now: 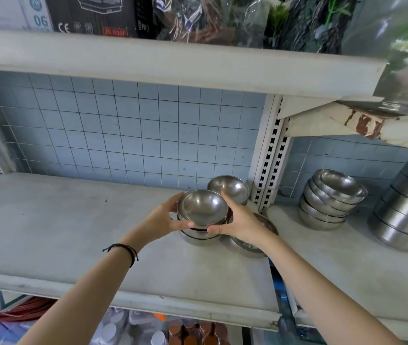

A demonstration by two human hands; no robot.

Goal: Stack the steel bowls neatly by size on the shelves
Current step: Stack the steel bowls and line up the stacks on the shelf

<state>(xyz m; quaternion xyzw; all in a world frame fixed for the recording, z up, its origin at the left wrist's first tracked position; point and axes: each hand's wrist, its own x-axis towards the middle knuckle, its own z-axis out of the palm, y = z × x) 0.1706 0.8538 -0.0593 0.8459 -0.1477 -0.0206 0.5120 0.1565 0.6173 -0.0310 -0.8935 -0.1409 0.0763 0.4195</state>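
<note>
Steel bowl [201, 207]: silver-grey, mirror sheen.
Shelf board [73, 220] under bowl: pale grey, dark specks.
Wall tiles [123, 130] behind bowl: light blue, dark grid lines.
Upright post [270, 155] right of bowl: white, black slot pattern.
Bracket [364, 125] up-right of bowl: cream, rust-brown patches.
Cord [126, 250] on my wrist, down-left of bowl: black.
Box [93, 13] up-left of bowl: black, red label.

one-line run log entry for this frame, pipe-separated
phase: stacking | left hand: grips top bowl | right hand: grips top bowl | top bowl: atop small stack on shelf | right: leaning bowl stack
</note>
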